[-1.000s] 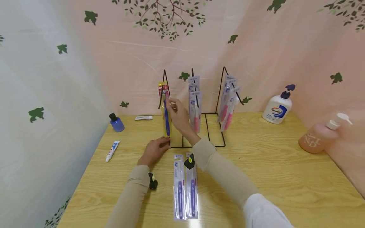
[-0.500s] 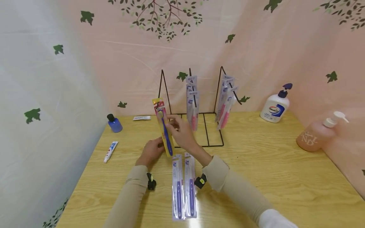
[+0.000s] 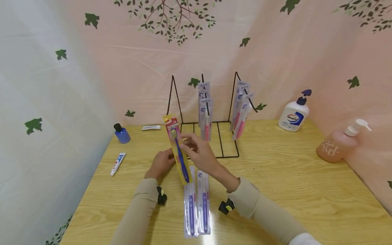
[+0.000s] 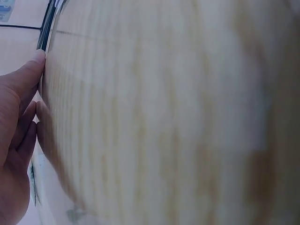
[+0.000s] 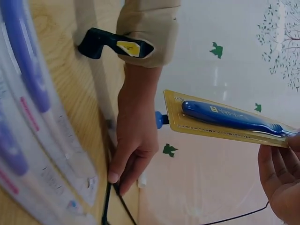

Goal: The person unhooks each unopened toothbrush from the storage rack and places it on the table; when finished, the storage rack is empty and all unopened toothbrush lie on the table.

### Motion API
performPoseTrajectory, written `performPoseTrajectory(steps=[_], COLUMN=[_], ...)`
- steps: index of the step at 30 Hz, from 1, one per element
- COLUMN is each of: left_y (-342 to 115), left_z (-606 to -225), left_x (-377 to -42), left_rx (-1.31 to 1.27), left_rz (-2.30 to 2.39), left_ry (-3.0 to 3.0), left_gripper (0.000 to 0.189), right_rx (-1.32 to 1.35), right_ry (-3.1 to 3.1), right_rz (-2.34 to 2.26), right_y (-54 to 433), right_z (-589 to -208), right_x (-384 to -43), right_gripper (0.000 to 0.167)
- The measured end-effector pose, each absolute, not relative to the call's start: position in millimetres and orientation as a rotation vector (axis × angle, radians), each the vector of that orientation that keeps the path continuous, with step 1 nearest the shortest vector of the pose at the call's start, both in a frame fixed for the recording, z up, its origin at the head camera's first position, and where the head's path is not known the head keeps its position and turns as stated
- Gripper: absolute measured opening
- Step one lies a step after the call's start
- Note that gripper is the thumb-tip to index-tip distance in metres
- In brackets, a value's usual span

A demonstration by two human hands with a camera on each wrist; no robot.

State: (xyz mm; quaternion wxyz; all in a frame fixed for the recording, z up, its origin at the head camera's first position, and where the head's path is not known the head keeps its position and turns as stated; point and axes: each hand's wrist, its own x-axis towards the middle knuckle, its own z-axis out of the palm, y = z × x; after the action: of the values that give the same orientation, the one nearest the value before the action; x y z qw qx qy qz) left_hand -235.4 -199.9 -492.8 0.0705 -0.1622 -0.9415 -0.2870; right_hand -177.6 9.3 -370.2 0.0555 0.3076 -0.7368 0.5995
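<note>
My right hand (image 3: 203, 154) pinches a packaged toothbrush (image 3: 180, 160) by the side of its pack, which has a yellow backing and a blue handle. The pack is tilted in front of the black wire rack (image 3: 228, 157), below the rack's left arm, and overlaps one of the two purple toothbrushes (image 3: 204, 209) in the head view. My left hand (image 5: 136, 126) pinches the rack's front left corner between thumb and finger, low at the table. In the left wrist view, the thumb (image 4: 33, 68) lies against the black wire.
Packaged pink toothbrushes (image 3: 205, 119) hang on the rack's middle and right arms. A small blue bottle (image 3: 123, 135), a toothpaste tube (image 3: 117, 164) and a white tube (image 3: 151, 127) are at left. A white pump bottle (image 3: 292, 117) and a pink pump bottle (image 3: 335, 146) stand at right.
The right hand has drawn the yellow-backed toothbrush off the rack's left arm, down and toward me, and that arm is now bare. The left hand has stayed at the rack's corner.
</note>
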Motion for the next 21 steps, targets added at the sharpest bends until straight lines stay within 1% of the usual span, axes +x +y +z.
performPoseTrajectory(steps=[3,7,15,21], left_y=[-200.7,-200.8,-200.6,-199.7], left_z=[-491.3,-489.9,-489.5,-489.1], left_x=[-233.9,-231.9,-230.7,-230.4], left_rx=[-0.486,-0.424,-0.423,-0.405], left_rz=[-0.897,-0.957,-0.97,-0.975], left_ry=[-2.873,-2.948,-2.971,-2.987], left_gripper=[0.034,0.043,0.045,0.045], right_rx=[0.896,0.818,0.577,0.49], right_ry=[-2.27,-2.321,-2.463,-2.534], right_rz=[1.818,1.835,1.929,2.014], right_y=[21.2,40.9,82.2,105.2], right_z=[-378.3,-396.7,-424.0,-439.8], right_x=[-172.9,-167.0,-151.2,-140.1], right_gripper=[0.028,0.031,0.035,0.038])
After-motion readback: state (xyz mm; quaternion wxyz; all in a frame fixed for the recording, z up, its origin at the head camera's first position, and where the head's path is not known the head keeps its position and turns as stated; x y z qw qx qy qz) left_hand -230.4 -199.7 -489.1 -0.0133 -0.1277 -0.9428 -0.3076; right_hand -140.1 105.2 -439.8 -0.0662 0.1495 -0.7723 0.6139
